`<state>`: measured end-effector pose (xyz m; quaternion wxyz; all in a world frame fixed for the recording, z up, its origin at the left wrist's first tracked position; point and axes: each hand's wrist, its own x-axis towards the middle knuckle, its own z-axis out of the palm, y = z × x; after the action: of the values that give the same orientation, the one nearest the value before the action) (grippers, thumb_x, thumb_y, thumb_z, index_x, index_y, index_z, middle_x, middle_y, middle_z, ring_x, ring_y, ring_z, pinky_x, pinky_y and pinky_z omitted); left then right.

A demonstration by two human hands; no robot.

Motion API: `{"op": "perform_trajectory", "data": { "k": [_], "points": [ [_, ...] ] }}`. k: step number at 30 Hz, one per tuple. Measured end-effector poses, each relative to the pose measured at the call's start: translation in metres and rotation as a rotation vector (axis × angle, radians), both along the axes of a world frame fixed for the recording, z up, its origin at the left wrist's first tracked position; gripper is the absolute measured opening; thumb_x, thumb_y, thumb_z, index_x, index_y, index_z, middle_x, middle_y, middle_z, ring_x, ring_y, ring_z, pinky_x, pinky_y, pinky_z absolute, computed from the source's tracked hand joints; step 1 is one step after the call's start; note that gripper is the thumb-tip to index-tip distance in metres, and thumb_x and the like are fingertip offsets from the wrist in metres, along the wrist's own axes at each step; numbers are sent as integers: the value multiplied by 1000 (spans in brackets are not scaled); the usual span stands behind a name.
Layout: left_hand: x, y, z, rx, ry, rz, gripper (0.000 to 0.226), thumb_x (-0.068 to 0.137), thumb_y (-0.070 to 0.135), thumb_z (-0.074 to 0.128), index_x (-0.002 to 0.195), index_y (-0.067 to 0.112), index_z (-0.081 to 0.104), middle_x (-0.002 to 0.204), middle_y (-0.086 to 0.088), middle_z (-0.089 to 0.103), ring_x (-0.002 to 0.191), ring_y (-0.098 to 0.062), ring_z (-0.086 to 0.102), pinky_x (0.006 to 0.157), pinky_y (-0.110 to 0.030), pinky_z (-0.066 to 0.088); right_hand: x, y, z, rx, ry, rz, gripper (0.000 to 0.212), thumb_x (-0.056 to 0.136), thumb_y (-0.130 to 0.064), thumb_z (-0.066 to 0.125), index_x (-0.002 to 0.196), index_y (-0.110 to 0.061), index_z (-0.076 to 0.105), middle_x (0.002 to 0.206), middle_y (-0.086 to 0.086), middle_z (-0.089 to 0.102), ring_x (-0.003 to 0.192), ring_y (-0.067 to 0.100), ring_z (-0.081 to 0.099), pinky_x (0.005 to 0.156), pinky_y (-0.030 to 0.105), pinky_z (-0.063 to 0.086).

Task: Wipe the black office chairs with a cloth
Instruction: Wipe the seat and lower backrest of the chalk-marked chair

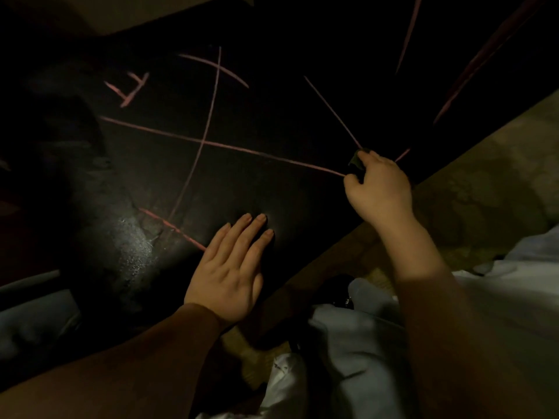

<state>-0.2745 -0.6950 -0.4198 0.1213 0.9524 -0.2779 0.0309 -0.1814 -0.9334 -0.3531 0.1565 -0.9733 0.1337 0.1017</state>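
Observation:
A black chair surface fills most of the dim view, crossed by several thin pink lines. My left hand lies flat on it near its lower edge, fingers straight. My right hand grips a small dark cloth and presses it on the chair's right edge, where two pink lines end. Most of the cloth is hidden under the fingers.
A tan floor runs along the right of the chair. White fabric bunches below the chair edge at the bottom right. A worn, shiny patch marks the chair's left part. A pale bundle lies at the lower left.

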Motion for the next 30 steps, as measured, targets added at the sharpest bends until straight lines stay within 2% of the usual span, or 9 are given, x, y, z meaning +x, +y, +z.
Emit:
{"op": "perform_trajectory", "data": {
  "k": [8, 14, 17, 20, 23, 24, 26, 30],
  "points": [
    [2, 12, 10, 27, 34, -34, 58, 82, 26, 42, 136, 6, 48, 147, -16, 43, 139, -28, 30, 118, -39, 13, -21, 5, -2, -26, -10, -6, 55, 97, -24, 46, 149, -8, 34, 153, 12, 33, 140, 28, 30, 115, 40, 27],
    [6, 52, 23, 101, 103, -128, 57, 82, 26, 43, 135, 7, 50, 147, -13, 43, 138, -27, 33, 118, -36, 14, -56, 17, 2, -12, 59, -5, 55, 99, -20, 41, 151, -10, 28, 156, 10, 29, 141, 26, 28, 114, 39, 28],
    [13, 75, 31, 180, 163, -162, 55, 83, 31, 42, 135, 12, 50, 147, -9, 44, 137, -25, 37, 116, -38, 20, -81, 26, 2, 36, 92, 13, 59, 99, -19, 41, 153, -13, 20, 158, 9, 23, 144, 24, 23, 116, 36, 25],
    [11, 86, 42, 187, 205, -96, 55, 82, 36, 40, 131, 14, 52, 143, -6, 49, 133, -24, 44, 113, -42, 29, -106, 42, 4, 78, 98, 20, 63, 98, -20, 42, 154, -14, 14, 160, 8, 17, 146, 22, 18, 118, 34, 22],
    [8, 71, 54, 144, 169, 70, 47, 84, 37, 47, 121, 10, 58, 122, -11, 61, 114, -31, 57, 98, -45, 44, -127, 58, 4, 107, 89, 34, 66, 97, -18, 42, 155, -14, 10, 161, 8, 14, 147, 21, 15, 117, 31, 17],
    [10, 64, 57, 132, 160, 134, 41, 86, 35, 53, 118, 10, 59, 117, -11, 60, 110, -31, 56, 95, -44, 44, -132, 63, 4, 113, 87, 35, 66, 98, -17, 41, 155, -15, 8, 161, 8, 12, 147, 21, 13, 117, 29, 16],
    [20, 49, 60, 128, 156, 209, 40, 88, 34, 58, 121, 12, 55, 121, -10, 53, 113, -29, 49, 97, -41, 39, -141, 72, 3, 128, 90, 33, 67, 98, -15, 40, 155, -15, 4, 162, 7, 7, 148, 19, 10, 117, 25, 14],
    [47, 28, 47, 123, 108, 119, 53, 88, 34, 59, 134, 10, 48, 141, -12, 46, 135, -30, 37, 113, -47, 23, -146, 85, -2, 136, 67, 20, 66, 99, -15, 38, 155, -14, 3, 162, 6, 5, 148, 18, 8, 116, 23, 14]
  ]
}}
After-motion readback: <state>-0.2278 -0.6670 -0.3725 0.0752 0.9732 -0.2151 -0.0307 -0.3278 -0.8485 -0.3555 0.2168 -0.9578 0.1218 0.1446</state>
